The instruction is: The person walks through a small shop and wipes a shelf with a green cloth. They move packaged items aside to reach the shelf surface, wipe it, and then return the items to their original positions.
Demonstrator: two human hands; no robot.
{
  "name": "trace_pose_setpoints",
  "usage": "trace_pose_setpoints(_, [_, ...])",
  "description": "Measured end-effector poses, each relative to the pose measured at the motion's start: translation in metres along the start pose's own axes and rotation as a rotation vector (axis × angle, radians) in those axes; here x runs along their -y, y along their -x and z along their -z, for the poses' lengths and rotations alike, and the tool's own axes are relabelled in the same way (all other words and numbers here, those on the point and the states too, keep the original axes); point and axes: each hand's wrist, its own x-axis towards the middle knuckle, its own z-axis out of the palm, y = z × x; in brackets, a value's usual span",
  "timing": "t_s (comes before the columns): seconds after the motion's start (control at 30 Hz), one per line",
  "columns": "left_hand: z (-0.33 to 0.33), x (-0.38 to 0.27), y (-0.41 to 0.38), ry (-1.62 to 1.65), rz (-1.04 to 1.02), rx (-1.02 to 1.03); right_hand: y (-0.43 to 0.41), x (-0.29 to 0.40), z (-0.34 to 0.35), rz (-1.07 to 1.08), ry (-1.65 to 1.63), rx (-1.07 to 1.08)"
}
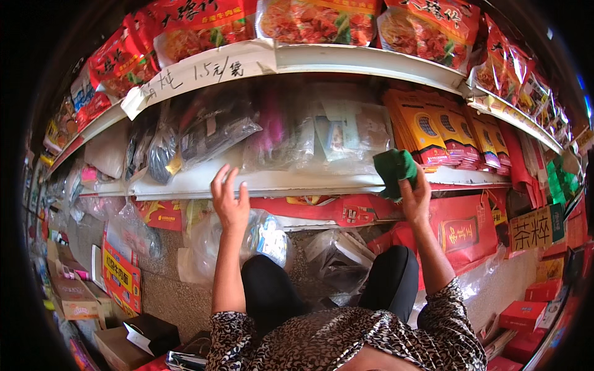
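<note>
A folded green cloth (394, 174) is gripped in my right hand (417, 195), raised at the front edge of a white metal shelf (287, 181). My left hand (231, 199) is lifted before the same shelf edge, fingers apart and holding nothing. Beyond the left hand lies a dark item in a clear plastic bag (218, 134). Clear bags with papers (348, 134) fill the shelf's middle. Stacks of yellow and red printed packets (427, 125) stand behind the cloth.
Red food pouches (320, 23) line the upper shelf. Below sit a red bag (464, 232), a clear bag of goods (269, 236) and another plastic bag (341, 259) on the speckled floor (171, 301). Cardboard boxes (76, 297) stand left, red boxes (522, 315) right.
</note>
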Motion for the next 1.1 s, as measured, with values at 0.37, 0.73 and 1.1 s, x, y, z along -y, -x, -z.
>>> trace_pose_setpoints(0.37, [-0.036, -0.039, -0.031, 0.085, -0.131, 0.081, -0.037, 0.025, -0.086, 0.346, 0.521, -0.036])
trace_pose_setpoints(0.73, [-0.033, 0.020, -0.086, -0.385, -0.052, 0.068, -0.028, -0.017, -0.119, 0.283, 0.792, 0.278])
trace_pose_setpoints(1.1, [-0.049, 0.097, -0.115, -0.592, -0.218, 0.065, -0.028, -0.017, -0.121, 0.284, 0.813, 0.281])
